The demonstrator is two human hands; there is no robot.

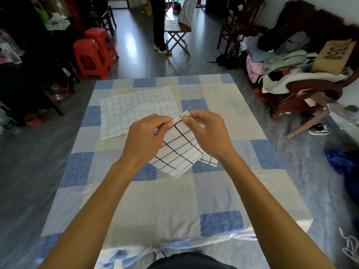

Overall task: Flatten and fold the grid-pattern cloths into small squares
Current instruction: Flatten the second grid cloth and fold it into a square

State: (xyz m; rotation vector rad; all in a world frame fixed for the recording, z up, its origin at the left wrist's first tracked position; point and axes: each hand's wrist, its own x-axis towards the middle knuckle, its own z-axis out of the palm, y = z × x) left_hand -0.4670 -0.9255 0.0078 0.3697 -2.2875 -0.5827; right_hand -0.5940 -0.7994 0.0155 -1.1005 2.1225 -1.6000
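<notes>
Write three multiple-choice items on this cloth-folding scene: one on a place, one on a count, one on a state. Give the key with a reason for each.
1. Where does the blue-lined grid cloth lie?
A. On the checked tablecloth, beyond the hands
B. On the floor
C. On a stool

2. How many red plastic stools stand at the far left?
A. One
B. Two
C. Four

3. In what state is the black-lined grid cloth?
A. Lying flat and untouched
B. Folded into a small square and set aside
C. Pinched at its top edge by both hands, hanging down to the table

Key:
1 A: it is spread on the table past the left hand and right hand.
2 B: two red stools stand side by side.
3 C: the fingers of both hands meet on its upper edge, and the rest droops below.
</notes>
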